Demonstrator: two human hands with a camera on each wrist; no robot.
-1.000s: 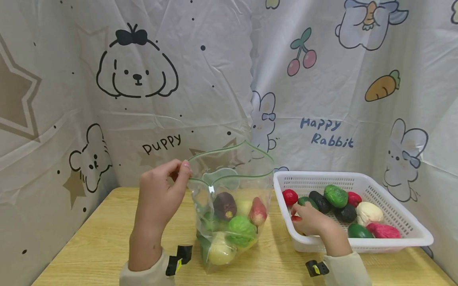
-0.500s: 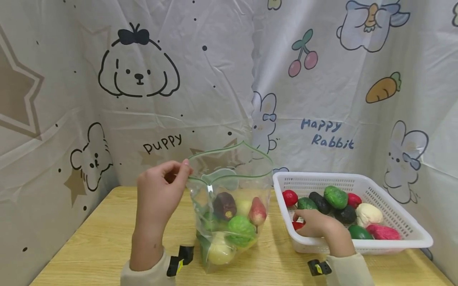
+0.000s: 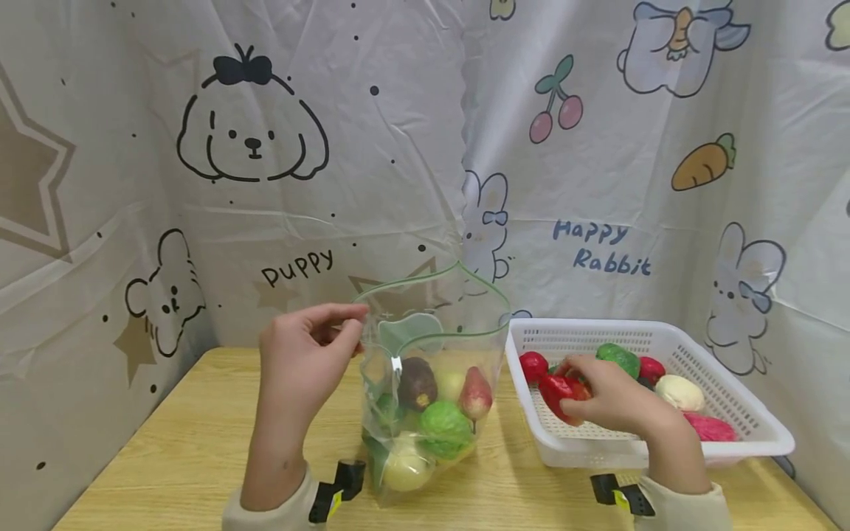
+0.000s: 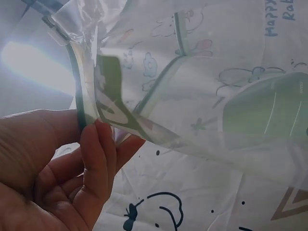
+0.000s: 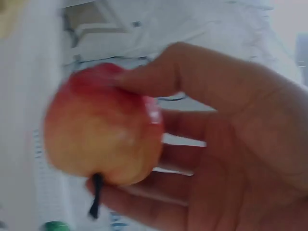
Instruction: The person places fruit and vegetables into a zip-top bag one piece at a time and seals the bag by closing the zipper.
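Note:
Thumb and fingers of my left hand (image 3: 308, 361) pinch the left rim of a clear zip bag (image 3: 425, 350), whose mouth gapes. Inside the upright bag lie a dark purple piece (image 3: 417, 383), a red pear (image 3: 476, 393), a green lumpy one (image 3: 446, 429) and a pale yellow one (image 3: 408, 463). My right hand (image 3: 617, 398) grips a red and yellow fruit (image 3: 564, 392) over the left part of the white basket (image 3: 664, 453). In the right wrist view that fruit (image 5: 106, 130) shows a dark stem, with the thumb on top and fingers behind.
The basket also holds a red piece (image 3: 533, 366) at its left corner, a green one (image 3: 619, 359), a cream one (image 3: 680, 393) and a pink one (image 3: 710, 426). Bag and basket stand on a wooden table (image 3: 199, 442), before a printed white curtain (image 3: 372, 147).
My right hand has risen from the basket's near left part with the red and yellow fruit. My left hand has shifted slightly right, the bag's left rim with it.

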